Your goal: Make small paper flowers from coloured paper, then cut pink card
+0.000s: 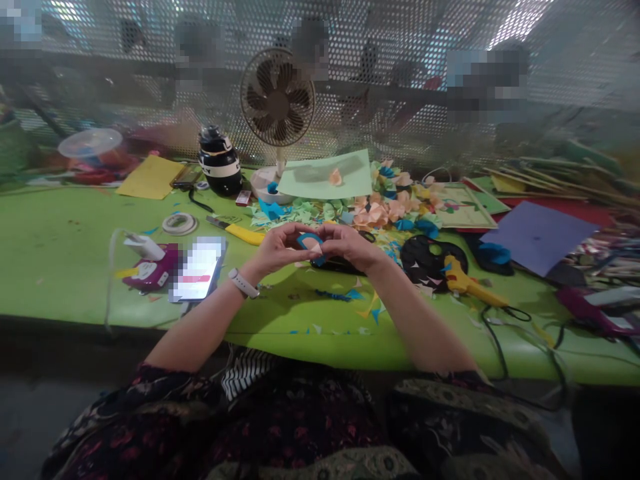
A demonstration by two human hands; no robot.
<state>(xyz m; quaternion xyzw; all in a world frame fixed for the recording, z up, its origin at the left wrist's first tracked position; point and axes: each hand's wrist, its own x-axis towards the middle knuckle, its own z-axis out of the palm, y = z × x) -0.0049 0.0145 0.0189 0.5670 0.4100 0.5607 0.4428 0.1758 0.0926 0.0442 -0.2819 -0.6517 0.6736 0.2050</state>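
My left hand (277, 249) and my right hand (349, 244) meet above the green table (65, 247), fingers pinched together on a small folded blue paper piece (311, 243) held between them. A watch with a pale strap sits on my left wrist. Just beyond my hands lies a dark flat object (340, 265), and blue paper scraps (335, 295) lie on the table below them.
A phone (197, 270) and a purple tool (147, 267) lie left. A glue gun (467, 283) with its cable rests right, by a black disc (425, 257). Behind are a heap of folded paper flowers (380, 210), a yellow knife (240, 232), tape roll (179, 223), a fan (277, 100) and coloured sheets.
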